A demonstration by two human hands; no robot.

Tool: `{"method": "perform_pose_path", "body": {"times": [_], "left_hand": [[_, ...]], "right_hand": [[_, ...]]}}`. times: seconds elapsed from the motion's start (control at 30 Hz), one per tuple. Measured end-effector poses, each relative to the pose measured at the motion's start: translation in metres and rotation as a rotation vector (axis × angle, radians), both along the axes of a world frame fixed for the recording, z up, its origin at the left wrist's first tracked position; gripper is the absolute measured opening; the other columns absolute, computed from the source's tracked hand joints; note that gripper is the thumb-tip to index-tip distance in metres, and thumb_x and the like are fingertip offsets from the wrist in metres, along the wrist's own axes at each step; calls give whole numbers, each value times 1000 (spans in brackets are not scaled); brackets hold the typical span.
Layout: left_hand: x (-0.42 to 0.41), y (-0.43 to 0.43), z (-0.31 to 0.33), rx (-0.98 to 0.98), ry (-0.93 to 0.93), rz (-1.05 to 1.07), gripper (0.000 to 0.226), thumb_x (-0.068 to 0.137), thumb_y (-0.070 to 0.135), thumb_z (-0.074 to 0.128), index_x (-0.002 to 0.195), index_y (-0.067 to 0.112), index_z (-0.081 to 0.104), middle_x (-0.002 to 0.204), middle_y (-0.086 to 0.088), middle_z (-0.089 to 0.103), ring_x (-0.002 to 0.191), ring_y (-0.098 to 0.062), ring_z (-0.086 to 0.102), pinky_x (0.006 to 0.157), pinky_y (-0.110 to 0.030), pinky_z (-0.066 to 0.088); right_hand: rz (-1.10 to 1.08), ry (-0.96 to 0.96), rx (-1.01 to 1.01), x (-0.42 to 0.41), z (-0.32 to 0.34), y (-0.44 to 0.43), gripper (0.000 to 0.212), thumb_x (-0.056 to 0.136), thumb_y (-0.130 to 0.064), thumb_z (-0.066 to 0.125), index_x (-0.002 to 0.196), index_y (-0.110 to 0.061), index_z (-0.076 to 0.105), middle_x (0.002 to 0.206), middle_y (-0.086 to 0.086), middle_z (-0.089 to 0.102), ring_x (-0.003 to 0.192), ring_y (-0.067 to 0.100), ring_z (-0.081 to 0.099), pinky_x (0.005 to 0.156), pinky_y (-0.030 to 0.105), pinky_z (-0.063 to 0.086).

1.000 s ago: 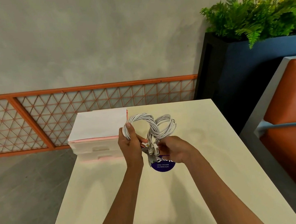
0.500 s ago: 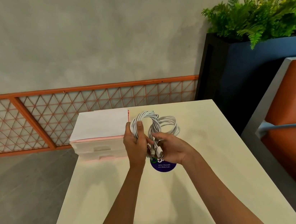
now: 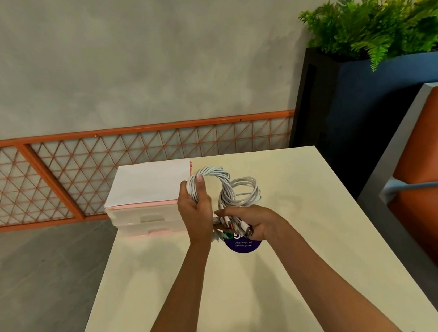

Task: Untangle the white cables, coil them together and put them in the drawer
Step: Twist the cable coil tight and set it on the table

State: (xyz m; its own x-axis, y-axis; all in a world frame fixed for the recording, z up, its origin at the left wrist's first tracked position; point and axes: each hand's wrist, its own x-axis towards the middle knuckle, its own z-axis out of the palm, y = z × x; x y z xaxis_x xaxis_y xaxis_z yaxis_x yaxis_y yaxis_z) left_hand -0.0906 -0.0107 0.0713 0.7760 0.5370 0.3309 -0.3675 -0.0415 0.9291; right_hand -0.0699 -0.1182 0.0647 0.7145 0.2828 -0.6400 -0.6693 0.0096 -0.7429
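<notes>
The left hand [image 3: 195,213] is curling its fingers round the cables [image 3: 224,186]; the right hand [image 3: 251,221] is pinching the ends. The drawer [image 3: 147,219] is sitting just left of the left fingers.

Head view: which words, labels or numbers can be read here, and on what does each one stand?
"Let's keep our pantries clean": small white print, upside down to the camera, on the round dark purple sticker on the cream table.
Larger white characters on the same sticker: mostly hidden by the right hand and the white cables, not readable.
Nothing else bears readable text.
</notes>
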Motion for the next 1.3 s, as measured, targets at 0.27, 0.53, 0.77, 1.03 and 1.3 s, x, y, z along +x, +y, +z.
{"method": "perform_pose_path", "body": {"times": [0.27,0.53,0.77,1.03,1.3], "left_hand": [[9,11,0,109,-23,136,30,96,31,50,93,3,58,69,-2,60,59,-8,52,55,-29,47],[10,22,-8,271,-37,197,25,97,27,53,84,5,52,62,7,53,54,-7,47,50,-25,41],[16,31,-16,354,36,311,26,97,23,54,86,0,52,62,3,52,46,-5,44,45,-10,33],[29,41,-5,108,101,391,30,98,26,53,94,-3,57,72,4,55,59,0,49,53,-5,38],[44,62,9,-22,136,443,35,97,27,53,99,-7,59,86,-9,60,78,-16,55,59,-11,38]], "right_hand": [[-48,18,141,-5,14,3,6,81,0,69,84,0,63,78,12,64,50,12,64,47,17,51],[207,45,201,-16,40,1,16,96,-9,42,88,-7,55,56,-4,45,41,2,38,34,12,25],[450,-227,197,-28,52,-16,30,101,-30,41,96,-6,58,55,-7,28,44,2,23,38,13,21],[765,-423,140,-45,64,-47,22,103,-25,37,91,-9,47,58,-6,25,47,5,18,43,17,16],[844,-440,83,-48,64,-59,21,97,-29,43,93,-9,45,61,-1,21,52,9,16,45,19,16]]}}
